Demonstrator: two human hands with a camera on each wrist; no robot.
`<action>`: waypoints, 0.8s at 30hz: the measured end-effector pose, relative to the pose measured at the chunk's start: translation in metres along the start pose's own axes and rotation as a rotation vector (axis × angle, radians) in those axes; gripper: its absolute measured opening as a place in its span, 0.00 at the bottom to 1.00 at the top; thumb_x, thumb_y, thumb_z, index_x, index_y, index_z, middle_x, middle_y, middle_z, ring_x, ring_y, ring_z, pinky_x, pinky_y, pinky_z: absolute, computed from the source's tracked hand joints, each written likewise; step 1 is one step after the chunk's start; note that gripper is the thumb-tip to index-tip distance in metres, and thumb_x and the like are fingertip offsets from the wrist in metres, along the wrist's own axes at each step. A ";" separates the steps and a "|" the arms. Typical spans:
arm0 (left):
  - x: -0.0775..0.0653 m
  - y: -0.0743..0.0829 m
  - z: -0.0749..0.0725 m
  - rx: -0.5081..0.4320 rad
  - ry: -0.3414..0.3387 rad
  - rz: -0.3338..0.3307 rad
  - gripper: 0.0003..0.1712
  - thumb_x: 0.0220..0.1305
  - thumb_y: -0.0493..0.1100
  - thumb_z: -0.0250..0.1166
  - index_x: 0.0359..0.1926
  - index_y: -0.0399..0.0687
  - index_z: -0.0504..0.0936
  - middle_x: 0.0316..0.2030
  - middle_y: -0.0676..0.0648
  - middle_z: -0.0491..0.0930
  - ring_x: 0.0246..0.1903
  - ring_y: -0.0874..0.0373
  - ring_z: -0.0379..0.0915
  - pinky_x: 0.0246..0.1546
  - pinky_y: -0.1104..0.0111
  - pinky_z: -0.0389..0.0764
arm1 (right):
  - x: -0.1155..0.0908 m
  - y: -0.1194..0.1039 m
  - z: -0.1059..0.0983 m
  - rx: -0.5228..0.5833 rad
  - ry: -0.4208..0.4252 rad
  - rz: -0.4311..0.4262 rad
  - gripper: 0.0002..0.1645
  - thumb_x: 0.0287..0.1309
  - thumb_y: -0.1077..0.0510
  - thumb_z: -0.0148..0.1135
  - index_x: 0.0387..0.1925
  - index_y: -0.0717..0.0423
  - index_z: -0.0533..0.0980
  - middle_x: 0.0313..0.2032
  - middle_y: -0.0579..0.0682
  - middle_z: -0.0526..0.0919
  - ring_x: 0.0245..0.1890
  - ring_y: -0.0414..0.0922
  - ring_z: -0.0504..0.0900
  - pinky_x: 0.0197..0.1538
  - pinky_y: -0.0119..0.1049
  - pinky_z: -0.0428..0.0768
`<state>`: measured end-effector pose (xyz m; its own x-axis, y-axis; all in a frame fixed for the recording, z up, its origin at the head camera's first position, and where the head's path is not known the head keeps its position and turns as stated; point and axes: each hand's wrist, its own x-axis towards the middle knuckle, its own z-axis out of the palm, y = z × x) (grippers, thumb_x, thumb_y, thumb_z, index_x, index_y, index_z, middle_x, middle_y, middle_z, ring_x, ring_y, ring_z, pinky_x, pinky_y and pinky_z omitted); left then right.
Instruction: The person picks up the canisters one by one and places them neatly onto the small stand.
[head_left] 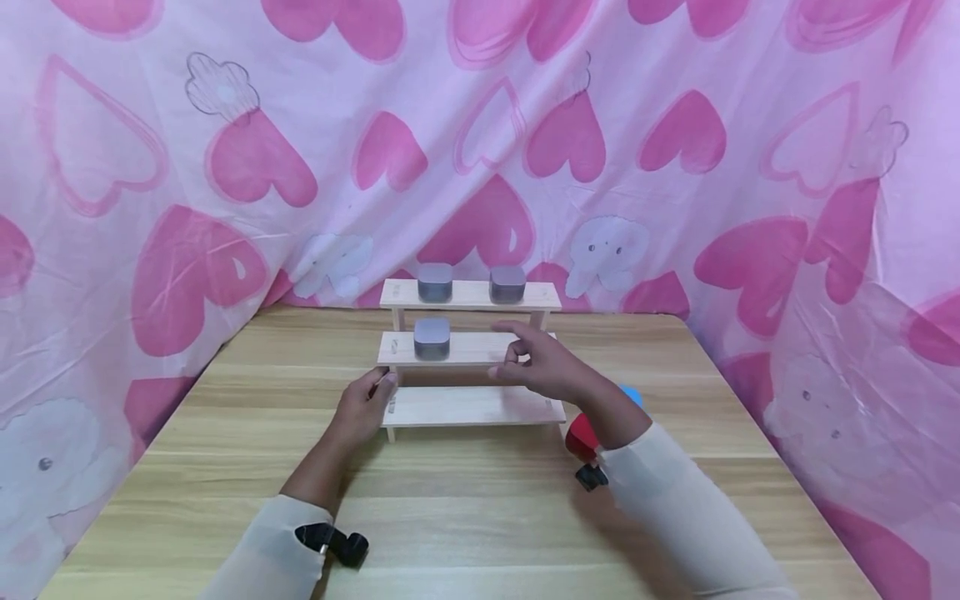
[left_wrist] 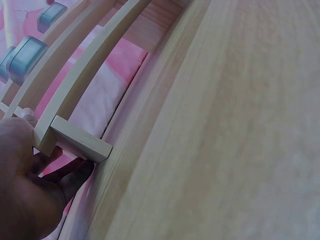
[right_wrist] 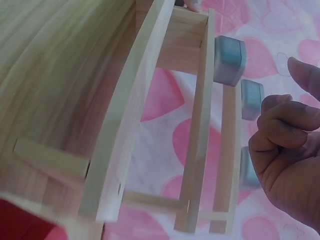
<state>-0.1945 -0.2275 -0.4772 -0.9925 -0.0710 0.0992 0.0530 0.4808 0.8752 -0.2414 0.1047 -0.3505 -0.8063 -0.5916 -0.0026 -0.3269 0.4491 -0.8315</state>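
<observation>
A three-tier wooden stand [head_left: 472,407] stands on the table. Two small rounded-square metal tins, a left one [head_left: 435,285] and a right one [head_left: 507,286], sit on its top tier. Another tin [head_left: 432,342] sits on the left half of the middle tier. My left hand [head_left: 363,408] grips the stand's left end, its thumb at the lowest tier and its fingers by the end leg [left_wrist: 82,140]. Over the right part of the middle tier hovers my right hand [head_left: 551,362], holding nothing. Its index finger reaches out, apart from the thumb, while the other fingers curl.
Beside the stand's right end, a red object [head_left: 581,437] and a blue object [head_left: 632,394] lie partly hidden by my right forearm. The wood-grain table [head_left: 450,517] runs back to a pink heart-patterned cloth [head_left: 480,108] hanging behind and at both sides.
</observation>
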 end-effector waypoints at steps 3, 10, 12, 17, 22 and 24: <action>0.000 0.000 -0.001 -0.001 0.012 0.011 0.28 0.89 0.55 0.50 0.71 0.39 0.78 0.69 0.29 0.80 0.71 0.32 0.75 0.74 0.38 0.75 | -0.010 0.004 -0.006 0.009 0.020 0.033 0.47 0.68 0.51 0.76 0.82 0.45 0.65 0.37 0.53 0.80 0.32 0.49 0.78 0.34 0.37 0.80; 0.001 -0.002 0.000 0.002 0.010 0.007 0.27 0.89 0.55 0.50 0.70 0.40 0.79 0.69 0.31 0.81 0.71 0.33 0.76 0.74 0.39 0.75 | -0.037 0.014 -0.021 -0.031 0.043 0.116 0.45 0.69 0.49 0.75 0.81 0.52 0.66 0.43 0.55 0.79 0.40 0.50 0.79 0.40 0.38 0.83; 0.001 -0.002 0.000 0.000 0.013 0.011 0.28 0.89 0.55 0.50 0.71 0.40 0.79 0.68 0.30 0.81 0.70 0.33 0.76 0.73 0.39 0.75 | -0.044 0.018 -0.025 -0.040 0.043 0.121 0.44 0.70 0.49 0.74 0.80 0.52 0.66 0.43 0.55 0.78 0.33 0.48 0.77 0.34 0.36 0.80; 0.001 -0.001 -0.001 0.004 0.015 0.021 0.28 0.89 0.55 0.50 0.72 0.40 0.78 0.69 0.30 0.80 0.70 0.32 0.76 0.73 0.38 0.75 | -0.058 0.032 -0.038 -0.060 0.072 0.121 0.39 0.71 0.51 0.73 0.78 0.52 0.70 0.39 0.54 0.76 0.22 0.43 0.67 0.22 0.33 0.69; 0.002 -0.002 -0.001 0.005 0.004 0.003 0.29 0.89 0.55 0.49 0.75 0.42 0.76 0.73 0.31 0.77 0.74 0.32 0.73 0.76 0.39 0.73 | -0.070 0.047 -0.051 -0.112 0.120 0.172 0.37 0.71 0.48 0.73 0.76 0.54 0.73 0.39 0.54 0.77 0.32 0.47 0.74 0.29 0.35 0.77; 0.002 -0.003 0.000 0.008 0.001 0.006 0.29 0.89 0.55 0.50 0.75 0.41 0.76 0.72 0.31 0.78 0.72 0.32 0.74 0.74 0.39 0.74 | -0.075 0.054 -0.055 -0.149 0.142 0.200 0.37 0.72 0.47 0.72 0.75 0.56 0.73 0.39 0.54 0.78 0.37 0.48 0.76 0.35 0.37 0.80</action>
<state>-0.1971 -0.2288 -0.4797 -0.9920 -0.0693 0.1051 0.0581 0.4881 0.8709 -0.2255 0.2100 -0.3644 -0.9196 -0.3863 -0.0719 -0.2147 0.6472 -0.7315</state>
